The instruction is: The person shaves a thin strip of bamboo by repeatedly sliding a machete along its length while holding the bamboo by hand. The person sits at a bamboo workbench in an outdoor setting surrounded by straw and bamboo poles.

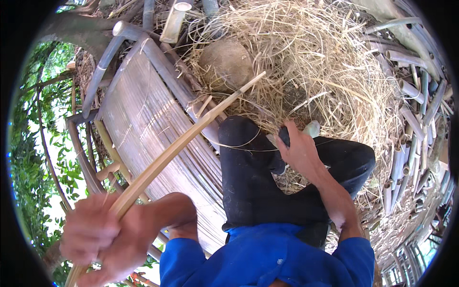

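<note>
My left hand (98,234), smeared by motion, is wrapped around a long split bamboo strip (174,148) at the lower left. The strip slants up and away to the right, its pale, narrow tip above my left knee. My right hand (299,146) is closed between my knees, around a small dark object (284,137) that shows only in part; its kind cannot be made out. A thin, pale sliver (239,148) curves across my left knee toward the right hand.
A slatted bamboo bench (153,110) stands on the left. Ahead lie a rounded stone-like block (225,64) and a large heap of pale shavings (306,43). Cut bamboo pieces (413,91) are stacked along the right. Green leaves (36,148) show at the far left.
</note>
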The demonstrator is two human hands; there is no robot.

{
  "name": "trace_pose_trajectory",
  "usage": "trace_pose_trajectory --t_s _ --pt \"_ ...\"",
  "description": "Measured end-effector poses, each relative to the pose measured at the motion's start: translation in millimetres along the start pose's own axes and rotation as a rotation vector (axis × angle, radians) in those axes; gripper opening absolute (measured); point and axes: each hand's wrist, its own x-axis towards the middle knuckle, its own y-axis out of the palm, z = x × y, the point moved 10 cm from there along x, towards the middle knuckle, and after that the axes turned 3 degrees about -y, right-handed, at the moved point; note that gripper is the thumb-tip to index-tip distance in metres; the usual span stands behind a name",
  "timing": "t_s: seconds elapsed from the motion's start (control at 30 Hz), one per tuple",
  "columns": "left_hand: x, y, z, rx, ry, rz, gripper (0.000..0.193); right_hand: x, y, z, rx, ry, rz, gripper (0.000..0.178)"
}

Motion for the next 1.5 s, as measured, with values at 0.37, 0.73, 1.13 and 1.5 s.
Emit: trace_pose_trajectory --t_s 0.37,0.73,1.13,1.5 --pt "-2 16 -69 0.121 0.223 -0.054 0.051 10 25 61 0.020 -0.097 0.043 0.035" --pt "-9 13 -51 0.225 0.189 -0.139 0.052 14 22 78 0.018 -0.109 -0.021 0.036" --pt "-38 29 -68 0.531 0.264 0.004 0.047 -32 -40 213 0.225 -0.466 -0.094 0.036" --pt "-38 11 -73 0.404 0.331 -0.120 0.054 3 18 155 -0.112 -0.359 0.005 0.031"
